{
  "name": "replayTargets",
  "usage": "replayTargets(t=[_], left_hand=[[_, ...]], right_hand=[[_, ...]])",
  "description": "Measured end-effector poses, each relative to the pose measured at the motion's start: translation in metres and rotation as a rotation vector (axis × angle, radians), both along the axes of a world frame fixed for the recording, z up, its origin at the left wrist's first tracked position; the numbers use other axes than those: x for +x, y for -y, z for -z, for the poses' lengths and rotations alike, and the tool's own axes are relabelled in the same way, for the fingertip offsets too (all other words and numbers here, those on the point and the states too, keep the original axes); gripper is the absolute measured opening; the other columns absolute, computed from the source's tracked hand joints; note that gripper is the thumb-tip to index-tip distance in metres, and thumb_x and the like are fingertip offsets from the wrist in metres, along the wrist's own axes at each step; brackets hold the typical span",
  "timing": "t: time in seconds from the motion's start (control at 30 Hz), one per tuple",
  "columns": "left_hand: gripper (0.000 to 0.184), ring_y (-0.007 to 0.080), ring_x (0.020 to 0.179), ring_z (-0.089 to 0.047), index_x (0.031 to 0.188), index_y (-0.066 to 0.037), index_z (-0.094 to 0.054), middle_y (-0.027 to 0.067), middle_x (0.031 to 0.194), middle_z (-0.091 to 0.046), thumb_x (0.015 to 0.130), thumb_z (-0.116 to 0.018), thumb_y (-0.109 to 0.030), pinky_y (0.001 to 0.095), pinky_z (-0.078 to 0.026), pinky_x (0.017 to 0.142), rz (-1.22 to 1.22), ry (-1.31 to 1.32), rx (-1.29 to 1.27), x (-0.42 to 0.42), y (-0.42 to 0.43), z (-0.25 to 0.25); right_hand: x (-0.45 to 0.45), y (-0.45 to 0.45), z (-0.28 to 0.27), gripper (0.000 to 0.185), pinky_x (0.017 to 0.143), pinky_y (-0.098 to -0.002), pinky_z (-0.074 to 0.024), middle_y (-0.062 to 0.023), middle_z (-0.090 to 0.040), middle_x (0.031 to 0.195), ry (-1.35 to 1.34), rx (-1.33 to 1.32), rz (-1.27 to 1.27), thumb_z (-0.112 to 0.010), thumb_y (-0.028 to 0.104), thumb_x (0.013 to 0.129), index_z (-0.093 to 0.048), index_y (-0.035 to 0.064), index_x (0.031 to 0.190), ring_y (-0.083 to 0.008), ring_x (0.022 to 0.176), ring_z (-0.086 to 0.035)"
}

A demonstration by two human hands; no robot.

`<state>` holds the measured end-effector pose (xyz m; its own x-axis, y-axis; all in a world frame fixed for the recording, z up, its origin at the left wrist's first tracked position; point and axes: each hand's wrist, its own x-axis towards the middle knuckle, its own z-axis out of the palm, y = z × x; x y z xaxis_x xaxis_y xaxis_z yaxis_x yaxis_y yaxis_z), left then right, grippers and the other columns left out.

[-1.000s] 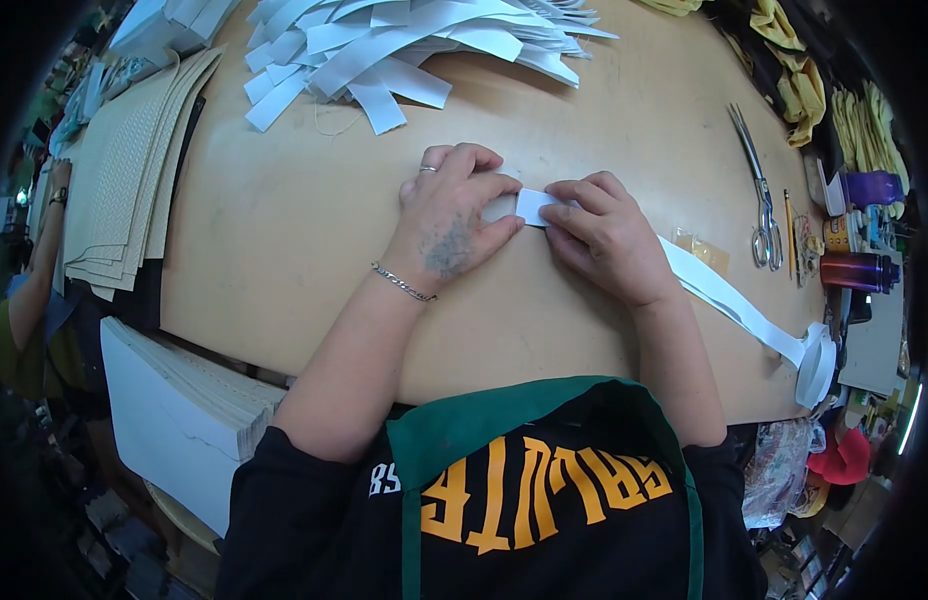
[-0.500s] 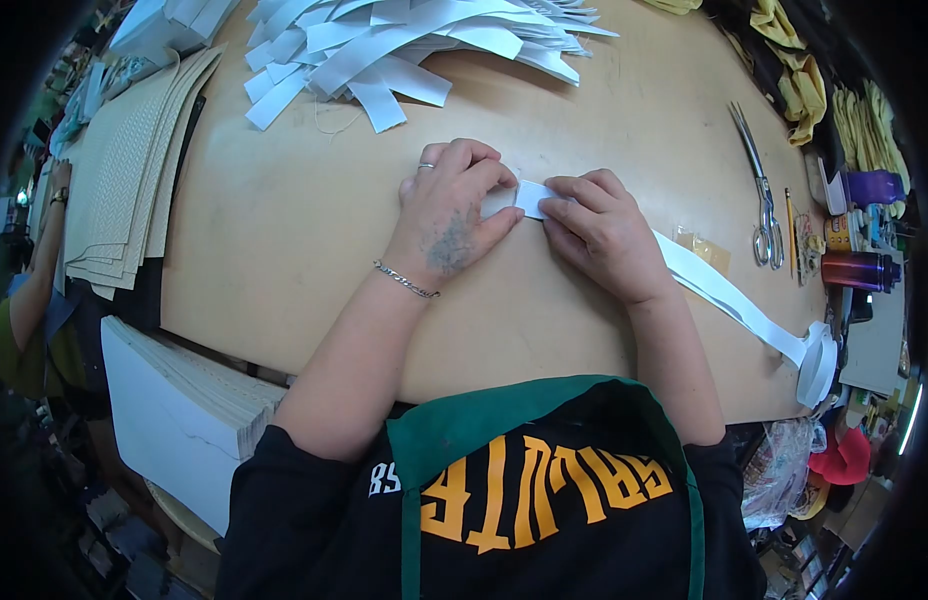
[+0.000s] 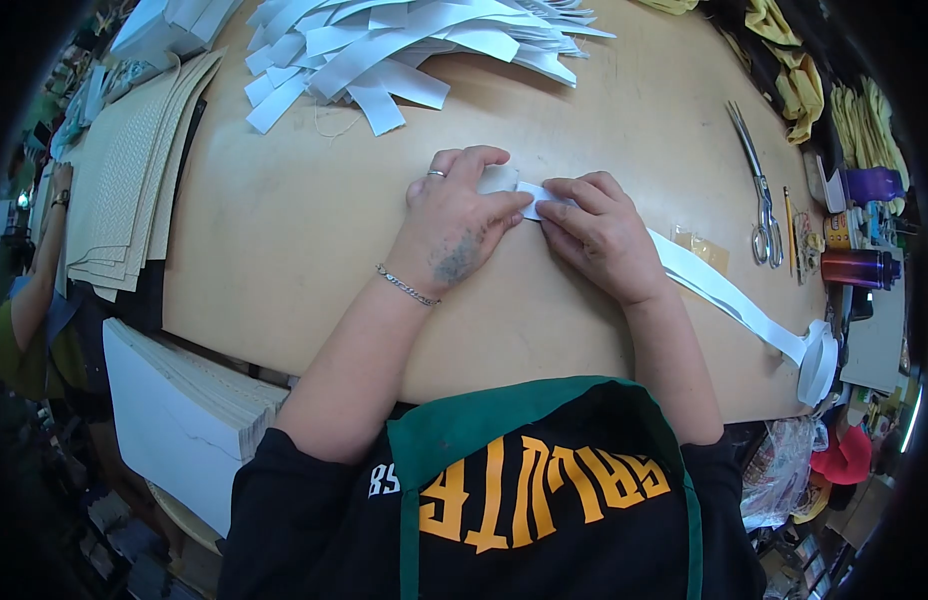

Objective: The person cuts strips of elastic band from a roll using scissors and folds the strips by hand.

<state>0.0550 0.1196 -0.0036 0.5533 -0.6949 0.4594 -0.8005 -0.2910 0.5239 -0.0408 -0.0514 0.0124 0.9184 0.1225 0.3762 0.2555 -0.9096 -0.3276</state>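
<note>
A long white strip (image 3: pixel 719 290) runs from a roll (image 3: pixel 817 363) at the right, under my right forearm, to its end between my hands. My right hand (image 3: pixel 602 232) pinches the strip near that end. My left hand (image 3: pixel 459 215), with a ring and a bracelet, is curved around a small translucent piece (image 3: pixel 499 180) that lies against the strip's end. Its thumb and index finger touch the strip's edge where the two pieces meet. The undersides of both hands are hidden.
A pile of white strips (image 3: pixel 414 45) lies at the back of the table. Scissors (image 3: pixel 759 190), a pencil (image 3: pixel 790 232) and a small clear packet (image 3: pixel 702 250) are at the right. Stacked sheets (image 3: pixel 134 175) stand at the left, near another person's arm (image 3: pixel 39 270).
My left hand has turned slightly, and its thumb and index finger have come together at the strip's end. More of the translucent piece shows. My right hand has barely moved.
</note>
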Motion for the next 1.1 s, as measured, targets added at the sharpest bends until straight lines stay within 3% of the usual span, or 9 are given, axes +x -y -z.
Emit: replayTargets(t=[0.43,0.6,0.63,0.77,0.87,1.1], left_hand=[[0.016,0.0261,0.093,-0.055,0.086,-0.015,-0.071,0.0078,0.102,-0.058,0.070,-0.071,-0.012,0.0368,-0.048,0.077,-0.008,0.067,0.056,-0.003,-0.001,-0.002],[0.014,0.0277,0.093,-0.055,0.084,-0.015,-0.070,0.0090,0.098,-0.057,0.070,-0.070,-0.014,0.0378,-0.047,0.075,0.044,0.121,0.058,0.001,0.004,-0.003],[0.015,0.0283,0.093,-0.055,0.084,-0.014,-0.070,0.0095,0.098,-0.057,0.070,-0.070,-0.013,0.0379,-0.047,0.075,0.056,0.105,0.063,0.001,0.004,-0.006],[0.016,0.0278,0.093,-0.054,0.086,-0.012,-0.071,0.0099,0.099,-0.057,0.071,-0.070,-0.011,0.0372,-0.046,0.078,0.082,0.090,0.053,0.000,0.005,-0.005],[0.016,0.0273,0.094,-0.052,0.088,-0.011,-0.071,0.0107,0.100,-0.056,0.072,-0.070,-0.009,0.0357,-0.045,0.079,0.093,0.095,0.064,0.000,0.003,-0.002],[0.016,0.0272,0.095,-0.051,0.088,-0.010,-0.071,0.0113,0.100,-0.055,0.073,-0.070,-0.007,0.0354,-0.044,0.083,0.097,0.047,0.111,-0.001,0.005,-0.004]], right_hand=[[-0.001,0.002,0.008,0.017,0.073,-0.0350,-0.0486,-0.0063,-0.062,0.097,0.063,0.021,0.000,-0.067,0.010,0.069,-0.065,0.0081,0.086,-0.0257,0.085,-0.055],[-0.019,-0.002,0.006,0.016,0.079,-0.0376,-0.0450,-0.0076,-0.058,0.100,0.010,-0.026,0.097,-0.057,0.014,0.075,-0.062,0.0101,0.090,-0.0261,0.089,-0.053],[-0.029,0.002,0.001,0.019,0.086,-0.0385,-0.0422,-0.0075,-0.056,0.109,-0.116,0.001,0.100,-0.055,0.016,0.078,-0.062,0.0105,0.095,-0.0253,0.099,-0.051],[-0.082,0.039,0.003,0.022,0.095,-0.0431,-0.0366,-0.0059,-0.055,0.117,-0.057,-0.053,0.225,-0.058,0.018,0.080,-0.063,0.0144,0.100,-0.0255,0.112,-0.048],[-0.120,0.067,0.000,0.021,0.096,-0.0458,-0.0355,-0.0053,-0.056,0.114,-0.027,-0.186,0.364,-0.058,0.018,0.080,-0.062,0.0150,0.100,-0.0255,0.112,-0.049],[-0.157,0.102,0.000,0.021,0.099,-0.0418,-0.0353,-0.0047,-0.057,0.114,-0.043,-0.184,0.352,-0.057,0.016,0.079,-0.062,0.0142,0.100,-0.0248,0.113,-0.049]])
